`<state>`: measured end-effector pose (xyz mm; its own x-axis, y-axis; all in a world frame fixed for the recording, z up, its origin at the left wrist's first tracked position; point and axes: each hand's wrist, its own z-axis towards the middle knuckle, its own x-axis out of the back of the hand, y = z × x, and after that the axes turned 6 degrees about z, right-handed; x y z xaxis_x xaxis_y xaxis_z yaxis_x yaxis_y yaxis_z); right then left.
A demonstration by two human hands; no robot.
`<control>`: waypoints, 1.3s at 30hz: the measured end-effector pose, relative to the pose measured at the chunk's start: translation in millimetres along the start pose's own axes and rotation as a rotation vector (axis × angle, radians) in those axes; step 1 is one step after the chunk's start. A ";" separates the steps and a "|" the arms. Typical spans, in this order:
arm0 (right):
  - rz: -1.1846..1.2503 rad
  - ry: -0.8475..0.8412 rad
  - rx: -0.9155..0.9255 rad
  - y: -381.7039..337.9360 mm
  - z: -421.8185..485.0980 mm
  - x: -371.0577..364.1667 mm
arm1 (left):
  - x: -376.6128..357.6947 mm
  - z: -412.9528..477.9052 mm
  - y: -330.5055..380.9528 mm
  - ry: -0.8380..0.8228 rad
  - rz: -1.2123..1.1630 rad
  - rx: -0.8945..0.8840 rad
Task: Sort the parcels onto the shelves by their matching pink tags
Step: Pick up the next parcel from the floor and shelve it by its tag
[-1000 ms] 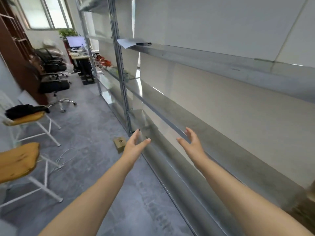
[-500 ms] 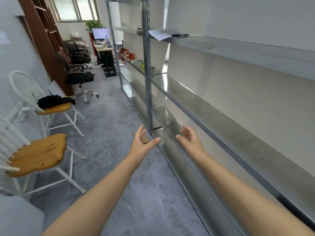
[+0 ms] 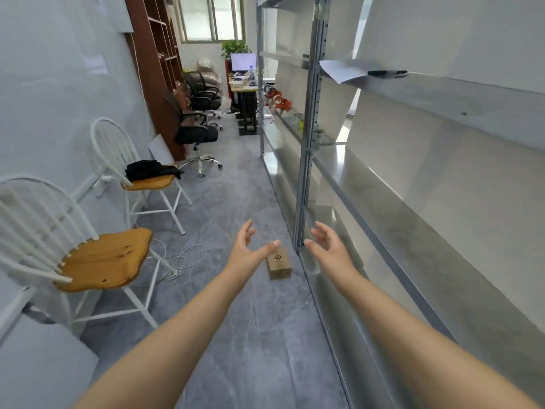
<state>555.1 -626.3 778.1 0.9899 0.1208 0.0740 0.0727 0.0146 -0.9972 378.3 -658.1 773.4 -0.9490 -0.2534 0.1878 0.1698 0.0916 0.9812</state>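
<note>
From the head view, a small brown cardboard parcel (image 3: 279,262) with a dark logo on top lies on the grey floor (image 3: 236,335) beside the metal shelves (image 3: 413,219), between the left hand (image 3: 246,255) and right hand (image 3: 331,249), each grip spread and empty.

We see grey tiled floor (image 3: 236,202): small brown cardboard box (image 3: 278,262) lying beside shelf upright, white cable (image 3: 182,261) loose nearby. We see metal shelf (image 3: 413,219) bare; upper shelf (image 3: 472,95) carries paper sheet (image 3: 342,70), black marker (image 3: 387,73).
</note>
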 end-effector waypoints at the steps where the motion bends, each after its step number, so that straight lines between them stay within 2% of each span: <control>1: -0.012 -0.018 0.003 -0.9 13.3 2.1 | -2.5 10.7 2.6 0.015 0.005 -0.003; 9: -0.070 -0.140 -0.003 5.2 94.4 -1.9 | -16.3 76.5 -1.5 0.102 0.035 0.015; 18: -0.067 -0.127 -0.007 6.4 194.8 -34.6 | 8.2 180.6 -7.9 0.115 0.043 0.046; 24: -0.065 -0.104 -0.050 8.7 279.2 -71.7 | 40.6 268.4 -10.1 0.046 0.156 -0.020; 30: -0.064 -0.114 -0.066 20.1 349.8 -112.4 | 55.5 353.7 -21.7 -0.008 0.182 0.004; 39: -0.049 -0.128 -0.138 47.3 482.3 -126.0 | 40.2 482.9 -33.9 0.060 0.163 0.092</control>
<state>375.3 -162.1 724.4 0.9619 0.2487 0.1134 0.1448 -0.1119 -0.9831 206.1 -206.3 726.5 -0.8929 -0.2848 0.3487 0.2921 0.2228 0.9301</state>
